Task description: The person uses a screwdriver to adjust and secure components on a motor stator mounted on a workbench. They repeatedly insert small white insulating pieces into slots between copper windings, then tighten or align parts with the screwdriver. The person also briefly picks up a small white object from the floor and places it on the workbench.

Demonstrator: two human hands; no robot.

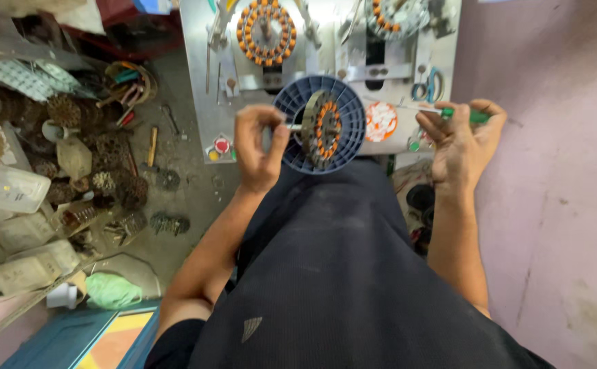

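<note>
A: Far left first: heaps of dusty wound coils piled on the floor, flat clear plastic boxes beside them, a crumpled green cloth lower down.

B: And further in?

A: Grey floor strewn with small parts, a red-and-yellow button cap right by the edge of the metal desk.

B: Left hand?

A: Raised, fingers closed in a pinch on the short shaft sticking out of the blue ribbed disc. Firm grip, thumb and forefinger tight together.

B: That disc, placed where?

A: Dead centre, held on edge just above the dark-clothed lap, in front of the desk. Ring of orange-wound stator coils set in its middle, facing right.

B: Behind it?

A: Up on the desk, a second stator ring with orange windings, lying flat, and part of a third at the top edge. Round orange-and-white label just right of the blue disc.

B: Right hand?

A: Well apart from the disc, curled shut around a green-handled screwdriver, thin shaft pointing left toward the disc. Blue-handled scissors lying on the desk above it. Pink wall filling the far right.
</note>
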